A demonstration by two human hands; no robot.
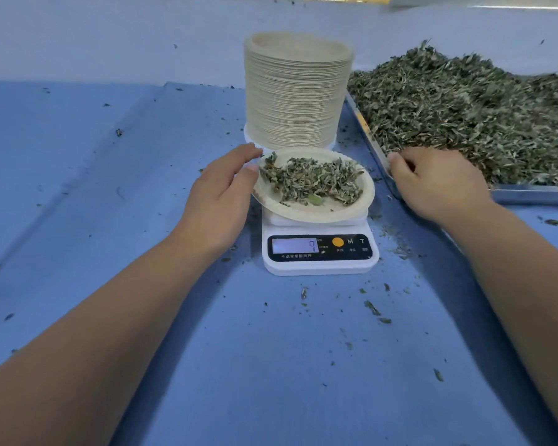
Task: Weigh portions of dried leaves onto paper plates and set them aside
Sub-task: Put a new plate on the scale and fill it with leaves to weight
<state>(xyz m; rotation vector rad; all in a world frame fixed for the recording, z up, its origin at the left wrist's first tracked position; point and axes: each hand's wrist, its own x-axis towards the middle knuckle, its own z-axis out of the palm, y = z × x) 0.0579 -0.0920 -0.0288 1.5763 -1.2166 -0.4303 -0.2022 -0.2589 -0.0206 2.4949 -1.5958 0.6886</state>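
On the scale (pixel 319 263), the display (pixel 295 245) shows an unreadable blurred figure, and the button labels are too small to make out. The paper plate (pixel 316 212) hides most of the weighing platform. The right hand (pixel 438 185) curls its fingertips out of sight at the tray (pixel 529 196) rim, so whether it holds leaves is unclear. The tray and its heap of dried leaves (pixel 464 117) run off the right edge, blurred there; both forearms are cut off below
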